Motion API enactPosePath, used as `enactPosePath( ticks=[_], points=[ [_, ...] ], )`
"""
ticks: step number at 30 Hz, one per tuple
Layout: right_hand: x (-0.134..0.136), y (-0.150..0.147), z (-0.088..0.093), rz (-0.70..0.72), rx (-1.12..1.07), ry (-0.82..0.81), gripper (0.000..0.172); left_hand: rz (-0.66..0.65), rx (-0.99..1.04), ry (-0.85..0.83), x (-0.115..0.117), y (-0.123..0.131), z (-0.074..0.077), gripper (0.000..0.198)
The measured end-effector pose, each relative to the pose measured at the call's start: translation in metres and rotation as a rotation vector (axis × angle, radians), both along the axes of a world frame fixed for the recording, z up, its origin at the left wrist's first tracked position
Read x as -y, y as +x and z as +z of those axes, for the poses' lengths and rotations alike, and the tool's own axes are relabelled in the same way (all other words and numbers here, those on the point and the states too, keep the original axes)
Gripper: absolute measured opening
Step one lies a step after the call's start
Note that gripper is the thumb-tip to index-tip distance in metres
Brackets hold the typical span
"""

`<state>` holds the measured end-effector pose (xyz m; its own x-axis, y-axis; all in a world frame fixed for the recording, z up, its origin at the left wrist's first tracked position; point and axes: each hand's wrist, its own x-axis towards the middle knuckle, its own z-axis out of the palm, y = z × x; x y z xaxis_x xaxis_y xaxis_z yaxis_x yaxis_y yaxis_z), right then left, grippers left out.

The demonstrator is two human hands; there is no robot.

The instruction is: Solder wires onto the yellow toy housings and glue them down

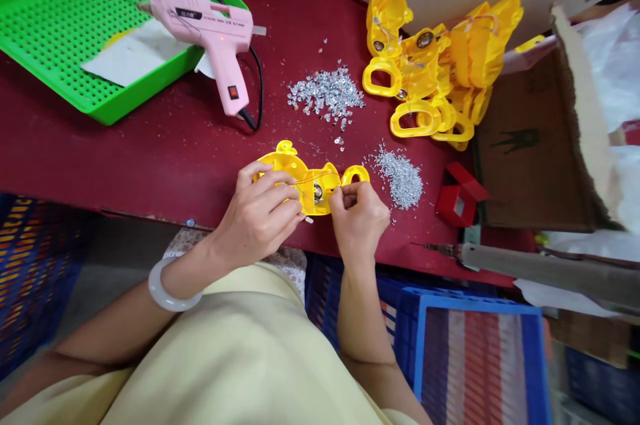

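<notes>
The left hand wraps its fingers firmly over a yellow plastic piece at the front edge of the red tabletop. The right hand brings its fingers tightly together at the piece's middle, beside its ring-shaped end; what they pinch is too small to tell. A thin reddish wire crosses the piece. Just beyond lie two heaps of silver rhinestones. More yellow pieces are piled toward the far edge. A pink hot glue gun rests partly on a green tray in the far left corner.
</notes>
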<state>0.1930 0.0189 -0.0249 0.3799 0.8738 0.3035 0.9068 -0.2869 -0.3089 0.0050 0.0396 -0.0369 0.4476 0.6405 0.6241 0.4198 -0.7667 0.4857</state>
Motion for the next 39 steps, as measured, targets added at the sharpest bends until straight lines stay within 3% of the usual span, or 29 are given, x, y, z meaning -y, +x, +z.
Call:
enactPosePath(
  ticks=[4,9,12,14,18,30,39],
  points=[
    [0.002,0.01,0.002,0.055,-0.215,-0.056,0.012,0.034,-0.002,0.0,0.0,0.0,0.002,0.009],
    [0.008,0.02,0.008,0.181,-0.493,0.004,0.021,0.016,-0.041,0.019,0.001,0.001,0.003,0.012],
    [0.007,0.022,0.014,0.356,-0.434,0.001,0.023,-0.004,-0.064,0.021,0.001,0.002,0.003,0.011],
    [0.006,0.025,0.016,0.462,-0.345,0.009,0.015,-0.011,-0.068,0.019,0.0,0.003,0.004,0.011],
    [0.008,0.037,0.015,0.55,-0.114,0.06,0.007,-0.007,-0.079,0.026,0.0,0.003,0.004,0.011],
    [0.021,0.043,0.008,0.607,0.268,0.121,0.022,0.002,-0.098,0.027,0.0,0.004,0.004,0.009],
    [0.028,0.033,0.001,0.503,0.188,0.108,0.024,-0.012,-0.08,0.011,-0.001,0.003,0.004,0.01]
  ],
)
